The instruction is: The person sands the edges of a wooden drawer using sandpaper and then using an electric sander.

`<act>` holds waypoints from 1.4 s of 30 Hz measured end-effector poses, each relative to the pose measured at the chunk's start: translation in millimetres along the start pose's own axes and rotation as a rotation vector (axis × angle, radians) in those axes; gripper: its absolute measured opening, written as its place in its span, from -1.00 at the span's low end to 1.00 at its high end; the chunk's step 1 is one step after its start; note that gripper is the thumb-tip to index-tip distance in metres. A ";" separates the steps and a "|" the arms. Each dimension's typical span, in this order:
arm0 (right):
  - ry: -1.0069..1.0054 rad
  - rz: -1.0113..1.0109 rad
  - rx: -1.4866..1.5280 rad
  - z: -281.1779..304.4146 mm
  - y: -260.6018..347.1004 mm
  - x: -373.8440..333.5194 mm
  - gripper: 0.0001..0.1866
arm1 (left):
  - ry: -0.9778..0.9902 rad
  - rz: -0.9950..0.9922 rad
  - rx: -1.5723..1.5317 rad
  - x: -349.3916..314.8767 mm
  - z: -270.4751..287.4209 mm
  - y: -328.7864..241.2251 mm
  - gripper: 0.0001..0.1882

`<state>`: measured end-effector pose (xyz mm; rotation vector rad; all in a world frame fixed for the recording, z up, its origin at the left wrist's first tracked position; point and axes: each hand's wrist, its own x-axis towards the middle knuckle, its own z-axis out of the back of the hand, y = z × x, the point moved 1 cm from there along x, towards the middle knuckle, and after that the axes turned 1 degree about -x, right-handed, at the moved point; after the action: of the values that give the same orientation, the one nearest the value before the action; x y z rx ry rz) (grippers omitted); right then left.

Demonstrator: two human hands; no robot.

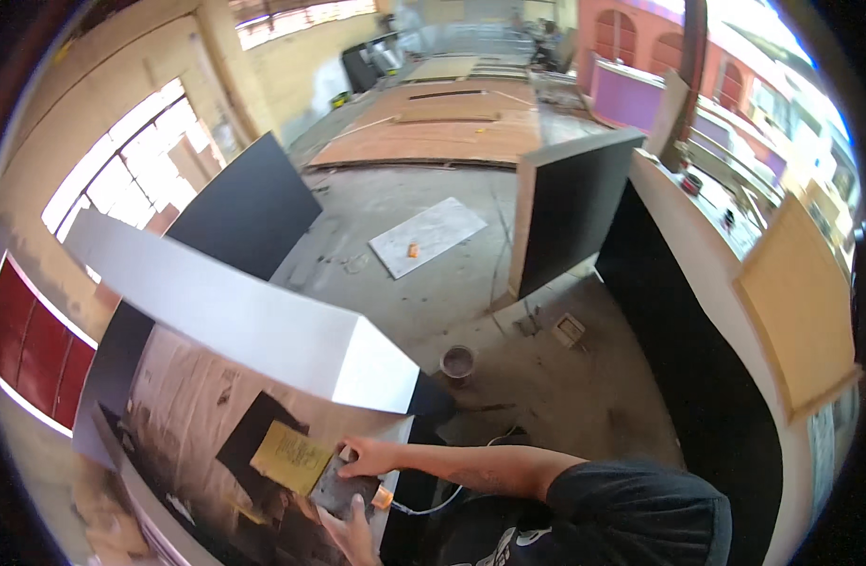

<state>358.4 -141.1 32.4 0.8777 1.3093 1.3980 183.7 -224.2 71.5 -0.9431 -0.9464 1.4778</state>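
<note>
With my left hand (353, 534) and right hand (370, 456) I grip a grey block (336, 491), a cable (416, 512) at its orange end (383, 497). A yellow sheet (291, 457) adjoins it, over the brown board (183, 373). Farther off: a white beam (230, 302), a bucket (458, 362), a pale slab (433, 231).

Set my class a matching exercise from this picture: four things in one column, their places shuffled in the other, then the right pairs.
1. yellow sheet
2. round bucket
3. white board
4. red panel

A. near the picture's left edge
B. beside the right hand
C. standing on the floor near the picture's middle
D. lying flat beneath a small orange object

Pairs: 1-B; 2-C; 3-D; 4-A
</note>
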 end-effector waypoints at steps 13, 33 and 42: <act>-0.144 0.231 0.054 -46.1 29.2 -34.4 -0.38 | 0.005 -0.148 0.033 30.0 -38.2 -2.6 -0.29; 0.264 0.300 0.298 2.8 -4.4 -92.1 -0.49 | 0.229 -0.222 0.110 25.4 -85.2 -12.7 -0.39; 0.277 0.409 0.589 17.2 -30.8 -143.0 -0.08 | 0.241 -0.225 0.139 28.5 -92.1 -12.4 -0.43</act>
<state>415.8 -276.3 21.5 1.4446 1.8822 1.5002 271.0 -188.8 47.5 -0.8608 -0.7374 1.1945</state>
